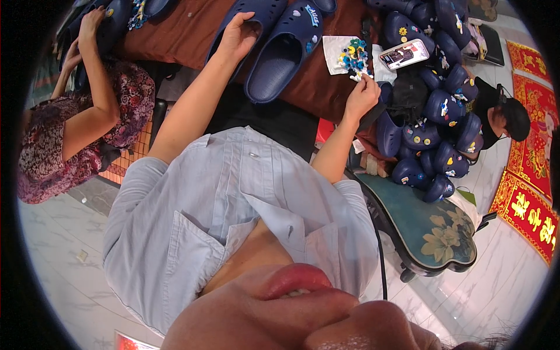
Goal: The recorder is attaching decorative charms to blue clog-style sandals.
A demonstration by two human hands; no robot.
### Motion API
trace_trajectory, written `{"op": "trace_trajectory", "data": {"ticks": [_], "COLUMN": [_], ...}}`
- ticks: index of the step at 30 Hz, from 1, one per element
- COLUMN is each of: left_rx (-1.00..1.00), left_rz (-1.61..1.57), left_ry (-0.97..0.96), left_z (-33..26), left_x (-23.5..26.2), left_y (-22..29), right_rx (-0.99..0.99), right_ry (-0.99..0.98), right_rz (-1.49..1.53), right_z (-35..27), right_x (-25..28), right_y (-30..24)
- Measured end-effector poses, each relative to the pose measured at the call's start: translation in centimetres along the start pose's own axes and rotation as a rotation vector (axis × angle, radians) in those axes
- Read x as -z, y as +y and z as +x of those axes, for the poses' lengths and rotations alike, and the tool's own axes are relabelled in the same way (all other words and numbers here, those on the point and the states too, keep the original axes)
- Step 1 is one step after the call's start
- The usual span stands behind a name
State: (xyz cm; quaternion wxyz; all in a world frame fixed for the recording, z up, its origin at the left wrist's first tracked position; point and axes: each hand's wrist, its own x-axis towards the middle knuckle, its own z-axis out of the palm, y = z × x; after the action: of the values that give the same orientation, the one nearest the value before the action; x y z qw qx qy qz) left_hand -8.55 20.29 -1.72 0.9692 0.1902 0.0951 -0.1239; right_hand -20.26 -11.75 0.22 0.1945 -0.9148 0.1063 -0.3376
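Note:
Two navy blue clogs lie side by side on the brown-covered table in front of me. My left hand [238, 36] grips the left clog [262, 16] at its opening, with some fingers hidden inside. The right clog [280, 61], with a few charms on its toe, lies untouched beside it. My right hand [364, 96] is at the near edge of a pile of small blue, yellow and white shoe charms [354, 55]. Its fingertips are pinched on a white charm [357, 76]. The pile rests on a white sheet [333, 58].
A phone [403, 54] lies right of the charms. Many decorated navy clogs [446, 108] are heaped at the right, near a person in a black cap [514, 118]. Another person in a patterned dress [87, 116] handles clogs at the left. A floral-patterned stool [431, 227] stands at my right.

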Motion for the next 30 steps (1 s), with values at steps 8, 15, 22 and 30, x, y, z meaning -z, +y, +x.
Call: {"op": "trace_trajectory", "data": {"ticks": [8, 15, 22, 30], "left_rx": [-0.01, -0.003, -0.019, -0.027], "left_rz": [0.003, 0.013, 0.022, -0.014], "left_ry": [-0.005, 0.058, 0.03, 0.007], "left_z": [0.0, -0.3, -0.2, 0.0], "left_x": [0.1, -0.9, -0.5, 0.2], "left_y": [0.0, -0.1, 0.0, 0.0], "right_rx": [0.007, -0.017, -0.067, -0.036], "right_ry": [0.008, 0.039, 0.022, -0.106], "right_rz": [-0.048, -0.06, -0.071, -0.06], "right_z": [0.1, 0.1, 0.1, 1.4], "right_x": [-0.1, 0.3, 0.2, -0.9], "right_y": [0.4, 0.6, 0.9, 0.2]}}
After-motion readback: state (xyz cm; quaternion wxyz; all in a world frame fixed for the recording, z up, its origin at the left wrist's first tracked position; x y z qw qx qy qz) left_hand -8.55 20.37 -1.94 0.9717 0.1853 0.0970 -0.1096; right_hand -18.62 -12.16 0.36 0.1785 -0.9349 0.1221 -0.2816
